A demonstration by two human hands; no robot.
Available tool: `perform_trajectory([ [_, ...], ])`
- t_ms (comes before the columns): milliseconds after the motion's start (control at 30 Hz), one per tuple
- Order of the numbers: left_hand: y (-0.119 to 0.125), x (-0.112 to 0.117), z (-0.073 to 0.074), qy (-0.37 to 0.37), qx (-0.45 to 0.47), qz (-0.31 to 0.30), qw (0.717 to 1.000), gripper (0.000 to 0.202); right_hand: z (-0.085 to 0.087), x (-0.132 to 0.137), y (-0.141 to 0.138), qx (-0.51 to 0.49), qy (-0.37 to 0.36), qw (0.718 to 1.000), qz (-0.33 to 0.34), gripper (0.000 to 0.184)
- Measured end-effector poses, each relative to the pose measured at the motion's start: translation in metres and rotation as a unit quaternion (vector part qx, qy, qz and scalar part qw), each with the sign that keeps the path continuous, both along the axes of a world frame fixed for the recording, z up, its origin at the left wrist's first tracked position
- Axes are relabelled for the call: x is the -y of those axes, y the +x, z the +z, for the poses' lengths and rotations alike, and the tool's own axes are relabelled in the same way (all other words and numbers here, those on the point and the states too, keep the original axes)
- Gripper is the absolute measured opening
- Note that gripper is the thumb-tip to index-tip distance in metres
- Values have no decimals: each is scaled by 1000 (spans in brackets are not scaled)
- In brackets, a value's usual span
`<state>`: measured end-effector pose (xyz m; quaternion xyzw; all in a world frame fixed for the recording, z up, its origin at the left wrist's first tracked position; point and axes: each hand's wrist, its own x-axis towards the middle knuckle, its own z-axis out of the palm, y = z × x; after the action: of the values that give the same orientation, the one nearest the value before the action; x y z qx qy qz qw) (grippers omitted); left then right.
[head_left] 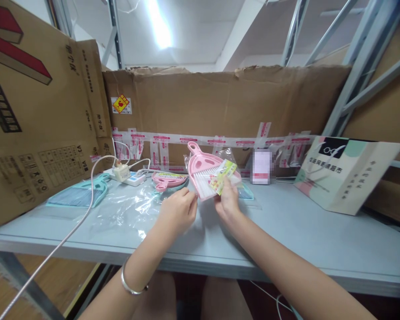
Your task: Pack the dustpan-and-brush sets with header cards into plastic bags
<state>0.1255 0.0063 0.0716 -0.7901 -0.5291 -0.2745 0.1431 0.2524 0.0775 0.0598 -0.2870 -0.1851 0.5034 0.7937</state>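
Observation:
My right hand [227, 201] grips a pink mini dustpan with a white brush [205, 171], raised just above the grey table [286, 231]; a yellow-green label card [224, 175] lies across it. My left hand [180, 209] is curled close beside the dustpan's lower edge, fingers pinched together on what may be clear wrapping; I cannot make out what it holds. A silver bangle [130, 284] sits on my left wrist.
A second pink dustpan set [168, 179] and clear plastic bags [126, 209] lie at the left. A teal dustpan set [80, 193] lies further left beside a white power strip [128, 177] with a cable. A printed paper bag [343, 173] stands on the right. Cardboard walls surround the table.

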Motion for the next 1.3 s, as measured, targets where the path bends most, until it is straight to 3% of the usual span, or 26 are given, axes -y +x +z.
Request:
perform_trajectory([
  [100,-2,1,1,-22,-4,19,1000,27,1,-2,2,-14,-2,1000,11,14],
  [200,-7,-1,0,-18,78,-13,997,22,3,-6,4,-28,-7,999,29,10],
  [367,-9,-5,-3,-75,221,-43,971,53,5,-8,5,-36,-10,998,58,8],
  [567,-5,-7,0,-103,296,-155,937,26,8,-3,4,-29,-11,995,90,6],
  [700,-9,-5,0,-85,314,-155,933,25,12,2,4,-22,-7,994,103,13],
  [867,-14,2,1,15,268,-134,954,17,13,10,-2,-1,-2,993,120,10],
  [1033,-12,11,-1,163,93,-70,980,26,13,14,-7,16,-4,997,81,11],
  [1167,-8,20,-5,237,-23,-30,971,26,15,18,-7,15,9,998,62,10],
  [1300,-2,27,-9,278,-54,-22,959,25,16,22,-8,16,42,998,49,11],
])
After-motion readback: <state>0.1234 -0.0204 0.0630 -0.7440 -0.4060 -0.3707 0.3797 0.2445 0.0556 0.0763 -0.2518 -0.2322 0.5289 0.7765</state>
